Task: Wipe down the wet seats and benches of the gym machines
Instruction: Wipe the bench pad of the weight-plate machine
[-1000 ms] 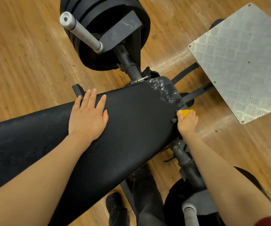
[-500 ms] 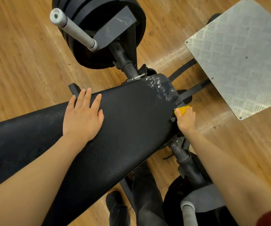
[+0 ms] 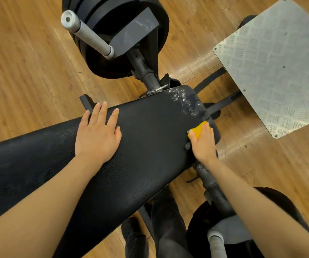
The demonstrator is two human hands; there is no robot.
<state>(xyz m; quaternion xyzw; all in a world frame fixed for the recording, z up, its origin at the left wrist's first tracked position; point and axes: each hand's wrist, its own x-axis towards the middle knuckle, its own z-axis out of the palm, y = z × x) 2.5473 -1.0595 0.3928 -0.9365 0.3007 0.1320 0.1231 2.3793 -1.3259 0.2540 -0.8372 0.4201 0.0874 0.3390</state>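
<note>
Below me lay 1 black padded bench, running from the lower left up to a rounded end near the middle of the view. Its skin was pebbled and dull, and 1 patch of white droplets sat on that rounded end, close to the far edge.

My left hand rested flat on the bench, fingers straight and slightly spread, holding nothing. My right hand was at the near corner of the rounded end, fingers curved over 1 yellow sponge and pressing it against the bench edge, just below the wet patch. Only the top of the sponge showed past my fingertips.

Around the bench I counted 2 stacks of black weight plates: 1 stack above the bench with a grey bar sticking out of it, and 1 stack at the lower right with a second grey bar end. A single ridged metal footplate stood to the upper right over the wooden floor. My dark trouser leg and 1 black shoe showed under the bench.
</note>
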